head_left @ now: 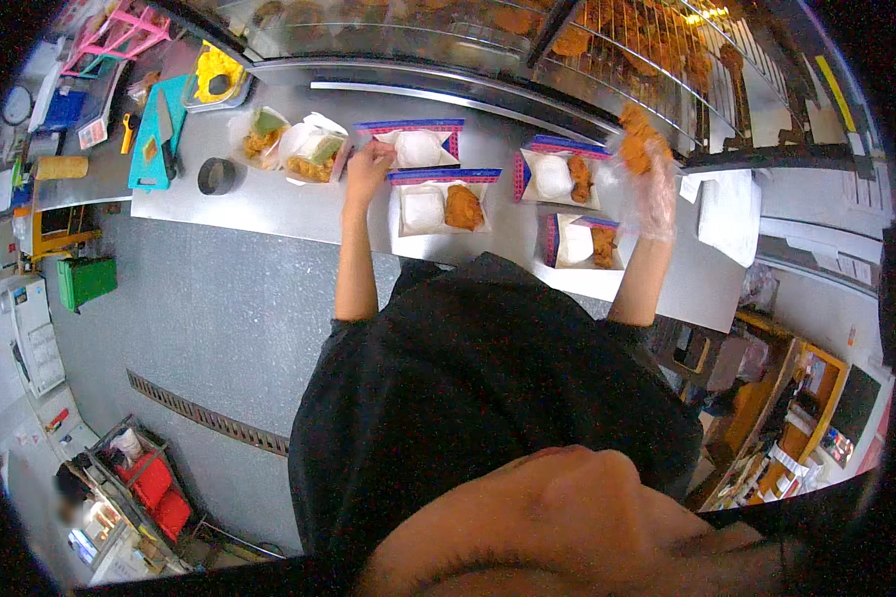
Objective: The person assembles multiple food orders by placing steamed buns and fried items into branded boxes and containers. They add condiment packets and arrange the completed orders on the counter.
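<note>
My right hand [649, 199], in a clear plastic glove, grips a piece of fried chicken [644, 139] above the counter's right part, beside the wire racks. My bare left hand [371, 161] pinches the left edge of an open paper box [448, 147] with a blue and pink rim; only a white wrapped bundle [415, 149] shows inside. Just nearer to me, a similar box holds a white bundle [423, 211] and a fried chicken piece [464, 207]. Between my hands and toward the right stand two more boxes, each with a white bundle and chicken [579, 179], [603, 247].
Left of my left hand are two boxes of fried food with green leaves [314, 154], a black ring [216, 176] and a teal cutting board [157, 139] with a knife. A glass cabinet with wire racks of fried chicken [657, 50] borders the steel counter [269, 209]. White paper sheets [729, 221] lie right.
</note>
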A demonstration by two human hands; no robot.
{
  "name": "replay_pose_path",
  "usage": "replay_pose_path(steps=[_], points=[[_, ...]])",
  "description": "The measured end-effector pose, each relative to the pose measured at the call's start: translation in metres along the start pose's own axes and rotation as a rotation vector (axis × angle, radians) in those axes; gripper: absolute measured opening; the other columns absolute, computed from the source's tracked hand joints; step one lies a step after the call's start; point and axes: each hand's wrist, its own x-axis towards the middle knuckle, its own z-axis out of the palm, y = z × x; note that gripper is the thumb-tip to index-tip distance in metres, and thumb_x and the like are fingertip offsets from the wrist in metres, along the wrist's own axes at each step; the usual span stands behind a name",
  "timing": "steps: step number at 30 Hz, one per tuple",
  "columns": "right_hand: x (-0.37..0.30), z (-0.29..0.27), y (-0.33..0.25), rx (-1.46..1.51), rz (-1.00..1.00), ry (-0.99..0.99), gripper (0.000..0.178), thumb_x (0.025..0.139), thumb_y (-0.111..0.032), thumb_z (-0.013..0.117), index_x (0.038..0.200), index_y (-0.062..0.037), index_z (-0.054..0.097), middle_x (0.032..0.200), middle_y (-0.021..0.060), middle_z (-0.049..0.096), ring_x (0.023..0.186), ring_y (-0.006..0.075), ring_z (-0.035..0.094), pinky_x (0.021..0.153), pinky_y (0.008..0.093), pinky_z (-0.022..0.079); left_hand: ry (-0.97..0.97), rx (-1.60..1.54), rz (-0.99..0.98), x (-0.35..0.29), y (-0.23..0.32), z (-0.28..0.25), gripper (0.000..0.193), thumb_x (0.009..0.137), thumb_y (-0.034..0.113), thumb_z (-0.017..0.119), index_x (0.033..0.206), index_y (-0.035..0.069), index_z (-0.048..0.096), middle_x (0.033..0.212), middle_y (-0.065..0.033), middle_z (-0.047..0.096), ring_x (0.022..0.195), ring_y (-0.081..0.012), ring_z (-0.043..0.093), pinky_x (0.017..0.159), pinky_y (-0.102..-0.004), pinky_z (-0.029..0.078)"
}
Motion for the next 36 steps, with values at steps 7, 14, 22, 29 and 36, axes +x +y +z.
replay_pose_path(steps=[7,14,22,29,36], points=[[-0.025,0.088,0.049,-0.122,0.551,-0.451,0.042,0.082,-0.015,0.064,0.120,-0.0017,0.052,0.117,0.0106,0.057,0.108,0.0219,0.054,0.088,0.0358,0.049,-0.053,0.653,-0.239,0.044,-0.024,0.018,0.077,0.070,0.063,0.064,0.107,-0.004,0.056,0.109,-0.0229,0.059,0.097,-0.0376,0.061,0.080,-0.0443,0.050],[0.029,0.140,0.098,-0.205,0.983,-0.688,0.038,0.081,-0.014,0.066,0.117,-0.0065,0.055,0.118,0.0076,0.057,0.108,0.0186,0.054,0.090,0.0341,0.047,0.057,0.653,-0.243,0.048,-0.021,0.030,0.036,0.086,0.032,0.050,0.105,0.001,0.054,0.107,-0.0193,0.057,0.097,-0.0377,0.060,0.080,-0.0471,0.050],[0.029,0.164,0.208,-0.235,0.460,-0.749,0.057,0.088,-0.026,0.063,0.132,-0.0034,0.036,0.125,0.0131,0.045,0.118,0.0278,0.044,0.102,0.0380,0.036,0.162,0.607,-0.054,0.027,-0.030,0.021,0.023,0.092,0.024,0.044,0.098,0.004,0.056,0.095,-0.0184,0.061,0.085,-0.0366,0.061,0.071,-0.0467,0.050],[0.024,0.178,0.229,-1.287,-0.576,-1.078,0.073,0.083,-0.042,0.060,0.134,-0.0002,0.031,0.130,0.0277,0.040,0.117,0.0405,0.045,0.099,0.0456,0.039,0.278,0.302,0.028,0.021,-0.034,0.020,0.032,0.092,0.030,0.048,0.089,0.001,0.063,0.092,-0.0190,0.062,0.082,-0.0382,0.060,0.074,-0.0448,0.046],[0.024,0.211,0.194,-1.572,-0.581,-1.300,0.061,0.081,-0.052,0.057,0.120,-0.0057,0.047,0.109,0.0220,0.056,0.098,0.0389,0.058,0.080,0.0467,0.050,0.106,0.216,-0.092,0.022,-0.036,0.011,0.035,0.091,0.030,0.051,0.082,0.000,0.065,0.086,-0.0195,0.062,0.081,-0.0379,0.059,0.072,-0.0448,0.045]])
